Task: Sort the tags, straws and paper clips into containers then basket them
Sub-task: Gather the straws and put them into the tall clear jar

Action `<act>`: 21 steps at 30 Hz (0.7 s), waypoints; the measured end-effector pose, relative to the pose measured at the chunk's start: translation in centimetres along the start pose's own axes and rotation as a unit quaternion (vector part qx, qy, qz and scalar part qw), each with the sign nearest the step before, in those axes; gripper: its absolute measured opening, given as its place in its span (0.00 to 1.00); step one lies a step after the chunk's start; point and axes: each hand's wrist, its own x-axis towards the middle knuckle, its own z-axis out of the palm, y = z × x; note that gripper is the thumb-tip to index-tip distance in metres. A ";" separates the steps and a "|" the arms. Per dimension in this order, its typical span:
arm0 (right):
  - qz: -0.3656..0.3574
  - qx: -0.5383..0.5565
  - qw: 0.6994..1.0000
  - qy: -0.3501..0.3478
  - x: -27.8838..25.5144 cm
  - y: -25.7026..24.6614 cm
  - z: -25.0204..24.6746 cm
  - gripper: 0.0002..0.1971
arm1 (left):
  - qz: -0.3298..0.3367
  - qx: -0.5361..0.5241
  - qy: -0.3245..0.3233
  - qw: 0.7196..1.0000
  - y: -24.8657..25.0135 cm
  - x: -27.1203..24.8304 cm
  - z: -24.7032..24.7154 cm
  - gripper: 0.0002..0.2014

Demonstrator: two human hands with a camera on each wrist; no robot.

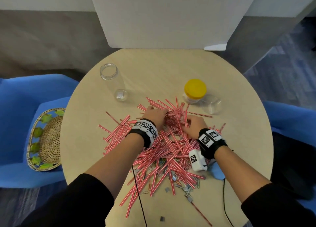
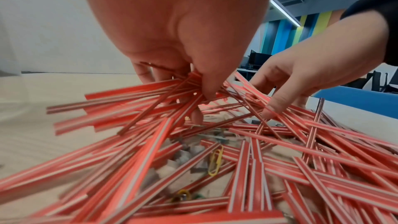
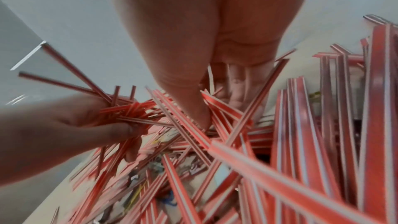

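A big heap of red-and-white striped straws point(image 1: 164, 148) covers the middle of the round table point(image 1: 239, 107), with coloured paper clips point(image 1: 177, 186) and small grey tags point(image 1: 173, 178) mixed in near the front. My left hand point(image 1: 154, 114) grips a bundle of straws point(image 2: 133, 98) at the far side of the heap. My right hand point(image 1: 194, 124) is beside it, fingers curled into the straws point(image 3: 215, 108), pinching some. A yellow paper clip point(image 2: 215, 161) lies under the straws in the left wrist view.
An open clear jar point(image 1: 112, 80) stands at the back left. A yellow-lidded jar point(image 1: 195, 90) and a small clear container point(image 1: 212, 103) are at the back right. A woven basket point(image 1: 45, 139) sits on the blue chair at left. A white panel point(image 1: 162, 16) rises behind the table.
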 end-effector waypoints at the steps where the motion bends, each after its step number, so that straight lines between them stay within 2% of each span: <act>1: 0.002 0.010 1.000 0.004 0.2 0.1 0.0 0.06 | 0.002 -0.012 0.008 1.000 -0.2 -0.2 -0.1 0.14; 3: 0.013 0.029 0.999 0.002 0.6 0.4 -0.3 0.13 | 0.002 -0.074 0.028 0.997 -0.7 -0.5 0.0 0.12; 5: 0.030 0.060 0.998 -0.001 0.9 0.6 -0.6 0.17 | 0.005 -0.178 0.061 0.982 -0.9 -0.7 0.2 0.10; 9: 0.073 0.171 0.983 -0.002 1.4 1.0 -0.9 0.10 | -0.007 -0.291 0.108 0.951 -0.8 -0.9 -0.3 0.14; 14: 0.124 0.398 0.909 -0.024 1.2 1.0 -0.9 0.05 | -0.010 -0.362 0.118 0.924 -0.9 -1.5 -1.1 0.24; 17: 0.146 0.460 0.875 -0.018 1.0 0.9 -0.6 0.09 | -0.023 -0.391 0.166 0.905 -0.9 -1.7 -1.5 0.20; 19: 0.154 0.478 0.865 -0.025 1.1 1.3 -0.3 0.16 | -0.033 -0.422 0.203 0.883 -0.8 -1.6 -2.1 0.17; 21: 0.160 0.512 0.843 -0.036 0.8 1.1 -0.4 0.16 | -0.049 -0.461 0.230 0.856 -0.7 -1.7 -2.9 0.19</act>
